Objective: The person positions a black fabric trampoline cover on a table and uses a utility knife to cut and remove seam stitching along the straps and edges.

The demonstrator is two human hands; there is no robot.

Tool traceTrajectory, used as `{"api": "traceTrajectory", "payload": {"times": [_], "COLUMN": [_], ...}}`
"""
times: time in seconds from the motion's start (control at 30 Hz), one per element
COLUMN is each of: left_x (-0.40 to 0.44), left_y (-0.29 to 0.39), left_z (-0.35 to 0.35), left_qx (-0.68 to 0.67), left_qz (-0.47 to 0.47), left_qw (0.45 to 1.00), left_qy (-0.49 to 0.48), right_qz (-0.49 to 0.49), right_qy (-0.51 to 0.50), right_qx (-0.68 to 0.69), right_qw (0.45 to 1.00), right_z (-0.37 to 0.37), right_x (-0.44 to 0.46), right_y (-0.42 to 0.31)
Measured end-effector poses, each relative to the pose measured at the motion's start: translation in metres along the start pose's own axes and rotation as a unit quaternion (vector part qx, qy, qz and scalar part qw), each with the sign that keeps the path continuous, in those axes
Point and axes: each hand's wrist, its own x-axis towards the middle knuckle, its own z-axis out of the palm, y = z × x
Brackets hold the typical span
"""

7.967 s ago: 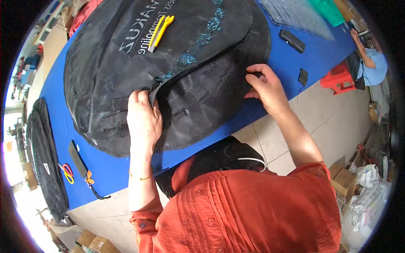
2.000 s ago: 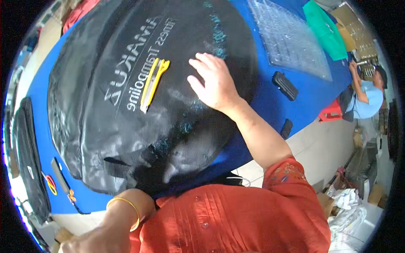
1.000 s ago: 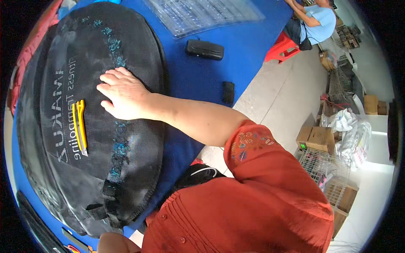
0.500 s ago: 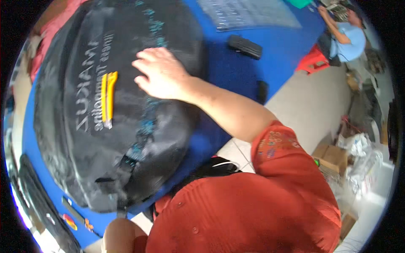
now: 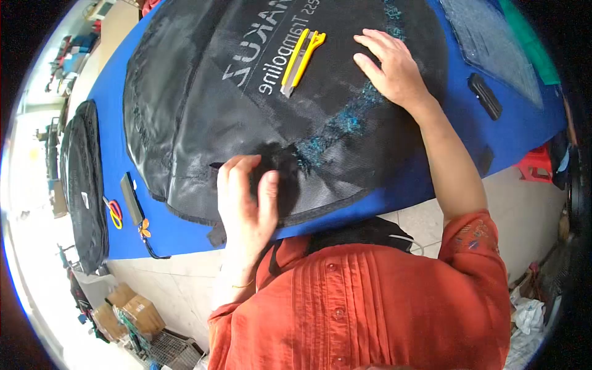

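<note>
A black mesh trampoline mat [image 5: 246,132] with white lettering and a worn line of blue threads covers much of the blue table. My right hand [image 5: 391,68] rests palm down on the mat with fingers apart. Close to the front edge, my left hand [image 5: 246,200] is over the mat, its fingers bent and thumb apart. Nothing shows between them. By the left fingertips are a small dark slit and a dark, shadowed patch. Between the lettering and my right hand lies a yellow utility knife [image 5: 302,61], touched by neither hand.
Scissors [image 5: 114,213] and a dark bar-shaped object [image 5: 131,197] lie on the blue table [image 5: 179,237] at left, near a folded black bundle [image 5: 83,185]. A black case [image 5: 484,95] and clear plastic sheet [image 5: 493,46] lie at right. Cardboard boxes [image 5: 139,311] and a red stool [image 5: 535,165] stand beyond.
The view has swung left, so the mat appears farther right. My left hand has come into view over its front edge. My right hand remains on the mat; the utility knife still lies there.
</note>
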Motion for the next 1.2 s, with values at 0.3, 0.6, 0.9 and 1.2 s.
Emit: {"api": "traceTrajectory", "payload": {"times": [0.3,0.6,0.9,1.2], "left_x": [-0.002,0.011,0.006,0.009], "left_y": [-0.001,-0.012,-0.038,-0.045], "left_z": [0.025,-0.003,0.011,0.009], "left_qx": [0.051,-0.014,-0.077,-0.142], "left_qz": [0.003,0.018,-0.087,-0.116], "left_qw": [0.999,0.999,0.992,0.982], "left_qy": [-0.014,-0.027,-0.056,-0.054], "right_qz": [0.009,0.029,0.037,0.141], "right_qy": [-0.013,-0.035,-0.048,-0.074], "right_qx": [-0.007,-0.012,-0.023,0.108], "right_qw": [1.000,0.999,0.998,0.981], "right_z": [0.000,-0.008,-0.012,-0.025], "right_x": [-0.002,0.004,0.004,0.037], "right_y": [0.002,-0.014,-0.021,-0.075]}}
